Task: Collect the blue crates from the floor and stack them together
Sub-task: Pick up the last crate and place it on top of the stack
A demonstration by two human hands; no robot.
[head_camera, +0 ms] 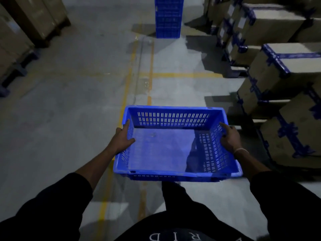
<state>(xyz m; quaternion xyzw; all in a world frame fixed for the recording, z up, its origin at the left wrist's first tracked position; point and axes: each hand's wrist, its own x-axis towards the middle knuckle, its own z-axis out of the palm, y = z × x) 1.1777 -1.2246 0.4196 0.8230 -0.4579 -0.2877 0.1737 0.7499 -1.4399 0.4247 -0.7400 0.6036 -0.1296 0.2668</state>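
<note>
I carry an empty blue slotted crate (163, 150) in front of my waist, above the floor. My left hand (122, 138) grips its left rim, thumb inside the wall. On the opposite rim my right hand (230, 139) holds on, fingers curled over the slotted right wall. Far ahead, at the top centre, a tall stack of blue crates (167, 17) stands on the floor.
Cardboard boxes with blue tape (284, 66) are piled along the right side. More brown cartons on pallets (20, 32) line the left. Yellow floor lines (127, 80) run down the grey concrete aisle between them toward the stack.
</note>
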